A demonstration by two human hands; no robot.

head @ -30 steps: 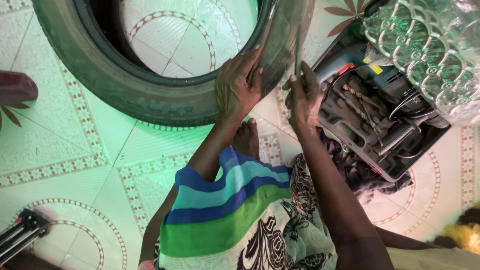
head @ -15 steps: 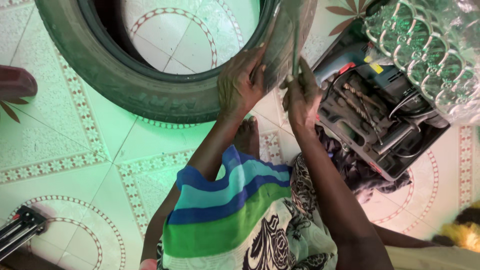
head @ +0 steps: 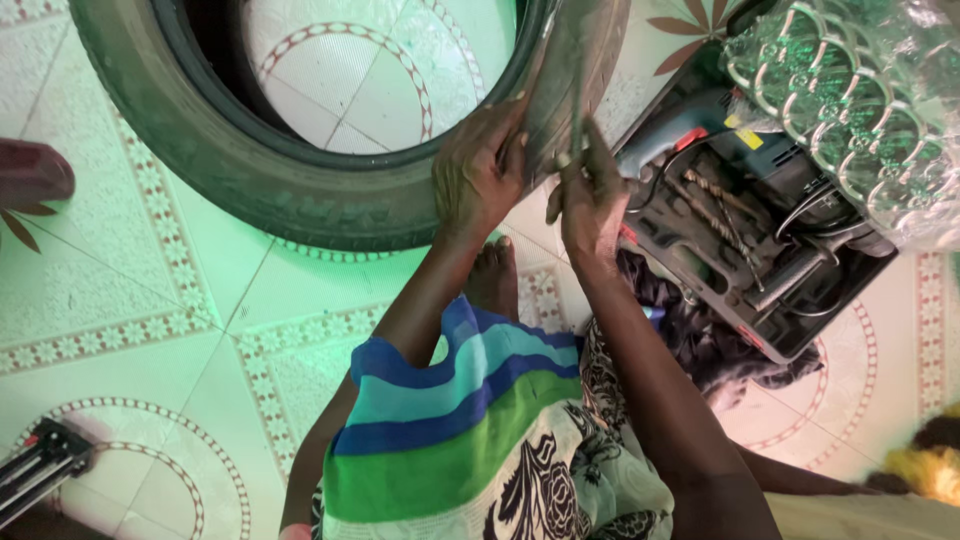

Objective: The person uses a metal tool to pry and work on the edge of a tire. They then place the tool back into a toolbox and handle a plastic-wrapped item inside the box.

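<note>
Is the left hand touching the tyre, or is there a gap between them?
Touching. In the head view the left hand lies flat against the tyre at its near edge, fingers pressed on the rubber, no gap showing.
</note>
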